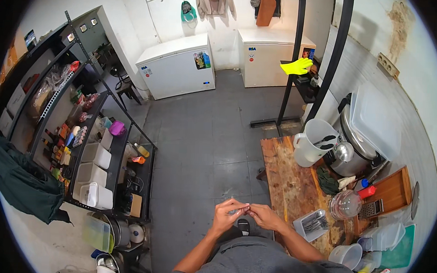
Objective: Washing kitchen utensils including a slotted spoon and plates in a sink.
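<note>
My left hand (228,215) and my right hand (265,218) meet in front of my body, over the floor beside the wooden table (285,188). Fingertips of both are pinched together and touch each other. Whatever lies between them, if anything, is too small to make out. Closest to my right hand on the table is a clear plastic tray (300,227) of metal cutlery (316,222).
Along the table's right stand a white pitcher (306,147), a large metal pot (343,166), a glass jar (344,204) and plastic tubs (346,256). A black shelf rack (105,156) fills the left. Two chest freezers (177,69) stand at the back, near a black metal frame (286,98).
</note>
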A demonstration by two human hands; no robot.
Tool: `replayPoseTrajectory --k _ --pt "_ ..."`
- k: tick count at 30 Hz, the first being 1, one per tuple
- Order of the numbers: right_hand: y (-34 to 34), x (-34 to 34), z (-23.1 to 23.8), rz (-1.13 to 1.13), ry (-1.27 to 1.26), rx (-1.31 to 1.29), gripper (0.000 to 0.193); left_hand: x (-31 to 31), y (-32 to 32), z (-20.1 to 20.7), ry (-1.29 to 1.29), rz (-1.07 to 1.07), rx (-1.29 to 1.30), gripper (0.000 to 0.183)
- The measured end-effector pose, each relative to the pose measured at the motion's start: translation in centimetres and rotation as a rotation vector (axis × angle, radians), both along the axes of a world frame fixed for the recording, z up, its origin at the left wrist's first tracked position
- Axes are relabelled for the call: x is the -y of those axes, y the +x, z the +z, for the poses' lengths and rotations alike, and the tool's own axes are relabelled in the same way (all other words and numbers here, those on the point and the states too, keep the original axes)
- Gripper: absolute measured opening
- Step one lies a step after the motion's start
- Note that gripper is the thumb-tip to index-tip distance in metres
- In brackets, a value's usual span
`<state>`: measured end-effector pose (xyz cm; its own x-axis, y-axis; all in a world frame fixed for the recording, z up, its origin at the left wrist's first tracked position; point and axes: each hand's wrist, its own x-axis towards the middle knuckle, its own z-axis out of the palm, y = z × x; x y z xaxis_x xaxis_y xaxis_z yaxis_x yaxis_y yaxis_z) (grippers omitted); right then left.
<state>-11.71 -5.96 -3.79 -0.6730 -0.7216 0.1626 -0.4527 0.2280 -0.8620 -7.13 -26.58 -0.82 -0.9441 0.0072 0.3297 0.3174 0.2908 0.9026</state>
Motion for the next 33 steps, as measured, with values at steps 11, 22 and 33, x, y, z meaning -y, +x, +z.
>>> replayPoseTrajectory --k 11,22,33 --pt "-0.1 -0.6 0.0 -0.060 -0.012 0.027 0.016 -0.5 -1.5 -0.4 0.024 -0.050 0.019 0.021" --pt "-1.3 -1.0 -0.8 -0.153 -0.003 0.037 0.017 -0.8 -4.9 -0.8 0.026 -0.162 0.000 0.023" --pt "-5.0 -1.8 -1.1 -0.464 -0.033 -0.001 0.020 -2.8 -14.6 0.2 0.061 -0.413 -0.013 0.024"
